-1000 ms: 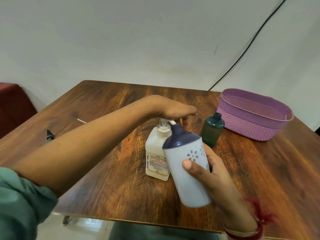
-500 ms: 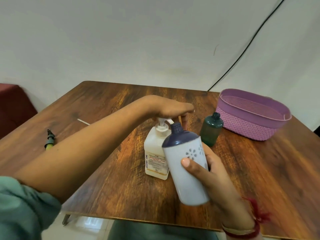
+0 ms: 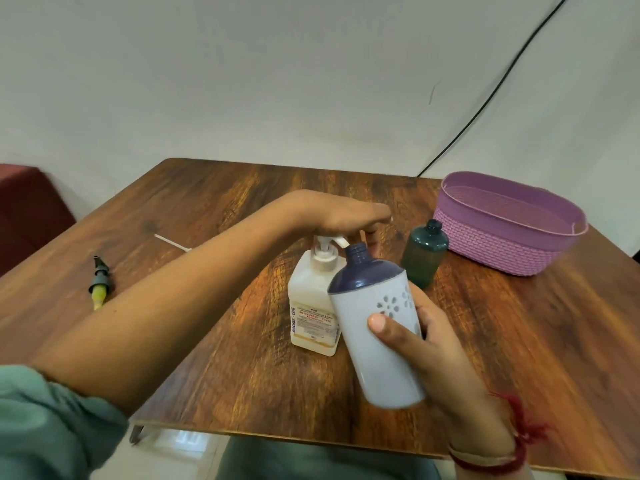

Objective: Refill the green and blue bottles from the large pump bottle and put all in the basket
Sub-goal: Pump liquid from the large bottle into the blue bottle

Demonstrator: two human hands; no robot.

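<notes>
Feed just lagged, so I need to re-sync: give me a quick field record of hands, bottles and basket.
pump bottle: upright on table
left hand: presses flat on its pump head
blue bottle: tilted, uncapped neck at the spout
right hand: grips blue bottle
basket: table's far right, no bottle inside
green bottle: upright, uncapped, beside basket
loose nozzle: on table, left
</notes>
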